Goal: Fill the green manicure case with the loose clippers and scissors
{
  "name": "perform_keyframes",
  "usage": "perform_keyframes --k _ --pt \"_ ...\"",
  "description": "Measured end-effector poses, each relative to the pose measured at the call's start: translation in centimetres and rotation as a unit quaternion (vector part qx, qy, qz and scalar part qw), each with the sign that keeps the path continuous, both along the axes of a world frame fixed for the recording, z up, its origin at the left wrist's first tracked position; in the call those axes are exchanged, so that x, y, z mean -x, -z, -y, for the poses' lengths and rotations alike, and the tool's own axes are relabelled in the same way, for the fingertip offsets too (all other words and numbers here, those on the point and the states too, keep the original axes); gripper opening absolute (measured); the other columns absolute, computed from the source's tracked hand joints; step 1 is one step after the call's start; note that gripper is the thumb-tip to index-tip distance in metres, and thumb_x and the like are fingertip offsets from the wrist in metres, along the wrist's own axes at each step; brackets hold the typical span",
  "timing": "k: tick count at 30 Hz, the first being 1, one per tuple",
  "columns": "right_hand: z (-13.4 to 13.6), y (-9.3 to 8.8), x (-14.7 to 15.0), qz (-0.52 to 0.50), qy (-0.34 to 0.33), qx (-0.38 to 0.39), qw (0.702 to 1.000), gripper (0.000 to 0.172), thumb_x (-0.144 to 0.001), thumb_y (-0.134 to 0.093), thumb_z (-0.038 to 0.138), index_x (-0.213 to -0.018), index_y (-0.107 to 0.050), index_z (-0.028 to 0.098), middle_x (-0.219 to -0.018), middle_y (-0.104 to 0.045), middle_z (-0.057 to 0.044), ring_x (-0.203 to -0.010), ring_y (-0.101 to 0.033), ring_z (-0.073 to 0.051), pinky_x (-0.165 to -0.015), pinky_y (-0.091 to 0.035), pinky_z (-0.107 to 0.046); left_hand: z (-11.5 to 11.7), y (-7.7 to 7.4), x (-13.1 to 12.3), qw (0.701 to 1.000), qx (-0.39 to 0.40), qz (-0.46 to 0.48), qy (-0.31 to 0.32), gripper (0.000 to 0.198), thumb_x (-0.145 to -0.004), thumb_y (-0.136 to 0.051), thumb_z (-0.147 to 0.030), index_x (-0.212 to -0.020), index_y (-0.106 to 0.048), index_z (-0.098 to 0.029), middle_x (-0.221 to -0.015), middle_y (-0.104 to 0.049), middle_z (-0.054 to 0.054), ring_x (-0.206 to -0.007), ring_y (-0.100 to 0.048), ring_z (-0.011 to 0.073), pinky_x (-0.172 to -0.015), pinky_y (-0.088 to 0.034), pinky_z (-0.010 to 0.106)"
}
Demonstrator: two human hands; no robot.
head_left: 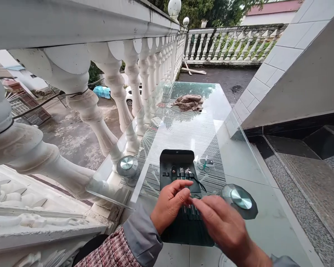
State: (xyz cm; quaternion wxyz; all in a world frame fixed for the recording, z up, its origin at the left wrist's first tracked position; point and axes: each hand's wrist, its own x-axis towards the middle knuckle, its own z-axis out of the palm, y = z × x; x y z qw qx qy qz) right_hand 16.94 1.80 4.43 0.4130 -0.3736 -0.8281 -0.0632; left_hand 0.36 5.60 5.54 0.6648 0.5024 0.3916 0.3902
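Case lies open beneath left hand and right hand, each grip partly curled, anything held unclear.

The left hand and right hand hide the middle of the case and parts of its tools. Anything pinched where the 2 hands' fingertips meet is too small to tell. The right hand is slightly blurred. Both sleeves run off the bottom edge. Posts partly hide the white car. Print on the card is unreadable.
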Motion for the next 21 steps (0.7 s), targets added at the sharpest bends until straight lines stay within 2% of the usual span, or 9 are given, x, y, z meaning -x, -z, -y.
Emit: perform_keyframes --k 2,4,8,11,14,16,21 --pt "-0.1 0.5 0.9 -0.016 -0.041 0.01 0.999 0.05 -0.08 -0.05 0.001 -0.127 -0.049 0.018 -0.08 -0.063 -0.006 -0.073 -0.059 -0.014 -0.065 -0.05 -0.027 -0.1 0.0 0.2 1.0 0.009 -0.006 -0.023 0.038 -0.077 -0.059 -0.048 -0.089 -0.065 -0.012 -0.069 -0.057 0.001 -0.061 -0.052 0.0113 -0.062 -0.041 0.023" --pt "-0.3 1.0 1.0 -0.031 -0.059 0.021 0.998 0.053 -0.081 -0.05 0.001 -0.131 -0.045 0.017 -0.08 -0.063 -0.006 -0.073 -0.058 -0.014 -0.065 -0.05 -0.027 -0.1 0.1 0.5 0.999 0.027 -0.001 -0.026 0.035 -0.076 -0.061 -0.047 -0.081 -0.065 -0.012 -0.066 -0.056 0.0 -0.06 -0.05 0.0109 -0.062 -0.039 0.023" --pt "-0.7 1.4 0.8 -0.036 -0.068 0.039 0.996 0.053 -0.082 -0.05 0.005 -0.133 -0.044 0.018 -0.085 -0.065 -0.007 -0.077 -0.061 -0.014 -0.068 -0.052 -0.028 -0.1 0.2 0.7 0.997 0.076 0.027 -0.013 0.033 -0.069 -0.068 -0.045 -0.075 -0.063 -0.013 -0.062 -0.055 -0.001 -0.06 -0.05 0.0111 -0.062 -0.039 0.023" --pt "-1.0 1.4 1.0 -0.031 -0.051 0.006 0.998 0.05 -0.08 -0.054 0.006 -0.128 -0.049 0.018 -0.087 -0.067 -0.006 -0.082 -0.063 -0.015 -0.074 -0.053 -0.03 -0.3 0.4 0.6 0.994 0.098 0.039 -0.03 0.037 -0.069 -0.067 -0.049 -0.065 -0.058 -0.013 -0.057 -0.052 -0.002 -0.056 -0.047 0.0098 -0.059 -0.038 0.021" --pt "-1.1 1.5 1.1 -0.021 -0.035 -0.008 0.999 0.04 -0.079 -0.057 0.008 -0.118 -0.057 0.018 -0.09 -0.067 -0.007 -0.088 -0.062 -0.017 -0.08 -0.053 -0.033 -0.6 0.9 0.7 0.987 0.136 0.082 -0.031 0.043 -0.07 -0.064 -0.056 -0.066 -0.052 -0.015 -0.053 -0.046 -0.004 -0.05 -0.045 0.0081 -0.053 -0.036 0.02" --pt "-0.9 1.6 0.9 -0.005 -0.06 0.02 0.998 0.034 -0.084 -0.05 0.009 -0.115 -0.059 0.017 -0.092 -0.067 -0.009 -0.089 -0.062 -0.017 -0.08 -0.053 -0.033 -0.8 1.3 0.8 0.983 0.156 0.095 -0.013 0.045 -0.07 -0.063 -0.058 -0.066 -0.05 -0.015 -0.051 -0.043 -0.005 -0.045 -0.042 0.0069 -0.047 -0.034 0.018" --pt "-0.3 1.1 0.6 0.017 -0.134 0.069 0.988 0.035 -0.088 -0.04 0.009 -0.119 -0.055 0.014 -0.091 -0.065 -0.009 -0.085 -0.06 -0.015 -0.076 -0.052 -0.03 -0.7 1.6 0.9 0.983 0.161 0.082 0.045 0.046 -0.071 -0.063 -0.058 -0.066 -0.05 -0.015 -0.05 -0.041 -0.005 -0.042 -0.037 0.0053 -0.041 -0.031 0.017"
